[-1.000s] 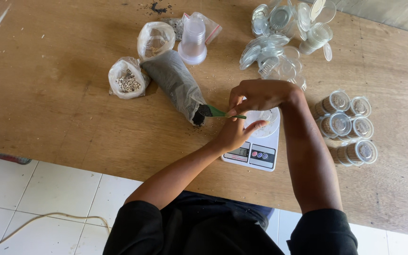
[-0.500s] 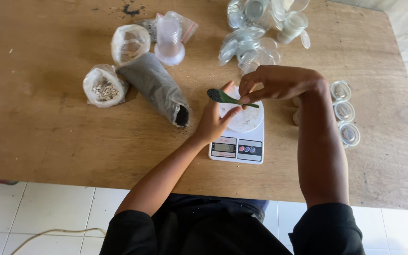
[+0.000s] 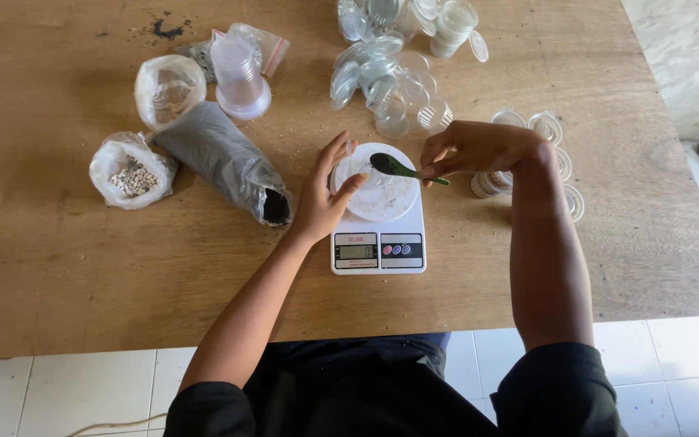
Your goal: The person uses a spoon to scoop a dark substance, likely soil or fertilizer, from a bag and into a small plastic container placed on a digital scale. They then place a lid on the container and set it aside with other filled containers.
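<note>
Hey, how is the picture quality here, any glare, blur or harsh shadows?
Head view: even daylight, soft shadows under the right hand and left hand; sharp, no motion blur; mild glare on the clear plastic cups; the table edges bow slightly from the wide lens.

Left hand (image 3: 323, 194) held open, fingers (image 3: 335, 152) spread and curved. Right hand (image 3: 479, 150) pinched closed, wrist bent, forearm extended forward.

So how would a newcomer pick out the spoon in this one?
Find the white kitchen scale at the wooden table's near edge. Over the clear cup on it, the right hand pinches a small spoon: the only dark green thing among clear plastic.
</note>
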